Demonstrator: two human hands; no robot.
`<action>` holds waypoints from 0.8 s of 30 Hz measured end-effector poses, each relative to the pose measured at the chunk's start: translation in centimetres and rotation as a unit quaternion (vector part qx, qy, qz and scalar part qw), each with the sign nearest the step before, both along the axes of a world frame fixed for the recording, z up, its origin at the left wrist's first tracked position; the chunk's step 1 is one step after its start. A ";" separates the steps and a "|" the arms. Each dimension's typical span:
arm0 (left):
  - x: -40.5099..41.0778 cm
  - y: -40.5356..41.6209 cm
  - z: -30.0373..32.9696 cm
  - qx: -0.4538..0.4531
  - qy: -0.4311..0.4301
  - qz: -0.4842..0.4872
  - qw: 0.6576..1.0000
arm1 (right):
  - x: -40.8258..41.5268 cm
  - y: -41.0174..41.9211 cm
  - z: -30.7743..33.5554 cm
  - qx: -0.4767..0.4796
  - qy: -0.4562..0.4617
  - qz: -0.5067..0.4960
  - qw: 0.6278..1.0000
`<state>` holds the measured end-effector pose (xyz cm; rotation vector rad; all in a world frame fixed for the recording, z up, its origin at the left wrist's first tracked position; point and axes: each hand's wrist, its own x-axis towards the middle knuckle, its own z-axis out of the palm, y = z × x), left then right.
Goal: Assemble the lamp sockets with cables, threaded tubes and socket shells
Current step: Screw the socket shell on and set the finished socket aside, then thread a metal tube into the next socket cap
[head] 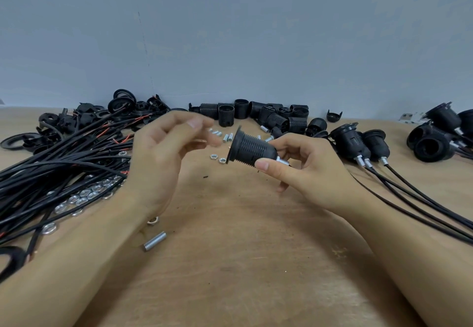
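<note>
The right hand (299,165) grips the ribbed black socket shell (252,148), thumb on the near side and fingers curled behind it. The shell is held above the worktop (243,262), lying on its side with its flange pointing left. A short threaded tube (282,160) protrudes from its narrow end beside the thumb.

The left hand (163,152) hovers just left of the flange. Its fingers are loosely bent and blurred; it holds nothing that can be made out.

On the worktop:
- A loose threaded tube (154,245) and a nut (152,221) lie near the left forearm.
- A bundle of black cables (58,170) lies at left, over scattered nuts (84,196).
- Empty shells (258,114) stand along the wall.
- Finished sockets (358,144) with cables attached lie at right.
</note>
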<state>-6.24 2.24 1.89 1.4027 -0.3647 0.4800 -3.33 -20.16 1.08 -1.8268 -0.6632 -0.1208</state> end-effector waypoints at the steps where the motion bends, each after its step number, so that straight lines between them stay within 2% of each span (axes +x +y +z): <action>1: 0.0 -0.2 -0.1 0.042 0.004 -0.008 0.999 | 0.0 0.0 0.0 -0.002 0.004 0.002 1.000; 3: 0.0 -0.5 -0.5 0.103 0.014 -0.045 0.994 | 0.0 0.1 -0.1 -0.001 0.010 0.005 1.000; 4: 0.0 -0.6 -0.5 0.104 0.004 -0.046 0.993 | -0.1 0.0 -0.2 -0.002 0.010 0.005 1.000; 7: -0.2 0.0 0.3 -0.022 -0.018 0.008 1.000 | 0.1 -0.1 -0.2 -0.005 0.006 0.001 1.000; 9: 0.0 0.3 0.5 -0.045 0.003 0.022 0.999 | 0.1 0.0 -0.1 0.000 0.007 0.003 1.000; 14: 0.0 -0.7 -0.8 0.098 0.050 -0.064 0.992 | 0.1 0.1 -0.2 -0.003 0.020 0.007 1.000; 16: 0.0 -0.8 -0.6 0.098 0.014 -0.066 0.993 | 0.0 0.0 -0.2 -0.006 0.021 0.004 1.000; 18: -0.2 -0.3 -0.2 0.030 -0.022 -0.010 0.999 | 0.0 0.1 -0.2 -0.011 0.020 -0.003 1.000; 20: 0.0 0.4 0.0 -0.017 -0.016 0.041 0.999 | 0.0 0.1 -0.1 -0.004 0.015 -0.011 1.000; 22: 0.2 0.4 -0.1 0.005 -0.004 0.051 0.999 | 0.0 0.1 0.1 0.004 0.005 -0.019 1.000; 24: 0.0 -0.1 -0.4 0.081 0.001 0.046 0.996 | 0.0 0.1 0.3 0.013 0.002 -0.030 0.999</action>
